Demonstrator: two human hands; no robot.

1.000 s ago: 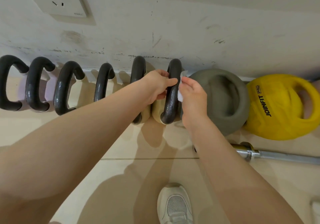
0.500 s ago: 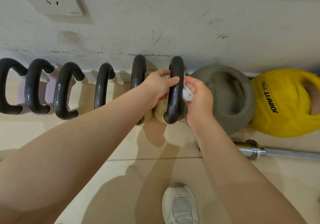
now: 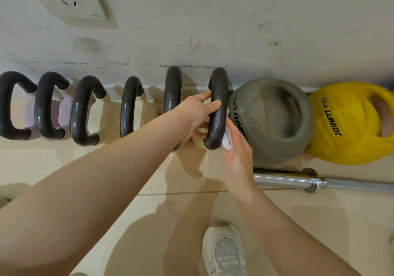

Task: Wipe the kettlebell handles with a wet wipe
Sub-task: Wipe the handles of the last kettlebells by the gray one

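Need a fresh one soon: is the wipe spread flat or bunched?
Bunched: the white wet wipe shows as a small wad in the right hand.

Both forearms were bare, no sleeves showing. One foot wore a white trainer [image 3: 225, 252] with grey mesh toe and white laces.

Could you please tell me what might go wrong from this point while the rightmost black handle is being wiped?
1. The left hand grips the black handle in its middle, so the covered patch may go unwiped.
2. The wet wipe is a small wad in the right hand, down near the handle's lower end; it could slip from the fingers.
3. The barbell lies on the floor close to the white shoe, a possible trip hazard.
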